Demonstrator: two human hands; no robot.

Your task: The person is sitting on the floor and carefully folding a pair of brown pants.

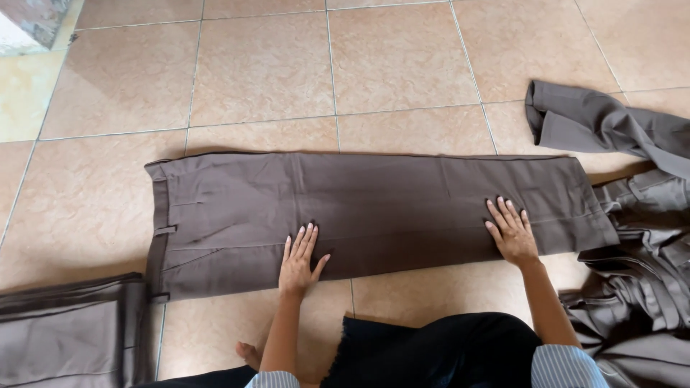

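Trousers (pixel 374 212), brown, already doubled leg-on-leg and flat on the tile floor (pixel 259 72), both hands (left (pixel 300 262), right (pixel 512 231)) pressing w/ fingers spread, gripping nothing, crosswise folds imo not done yet.

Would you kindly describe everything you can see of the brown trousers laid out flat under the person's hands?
The brown trousers lie flat on the tan tiled floor, folded lengthwise with the legs stacked, waistband to the left with a belt loop showing. The cloth looks smooth, matte and woven, with faint creases. The left hand presses palm-down on the near edge at mid-length; the right hand presses flat near the leg ends. Their right end lies close to a heap of grey-brown garments.
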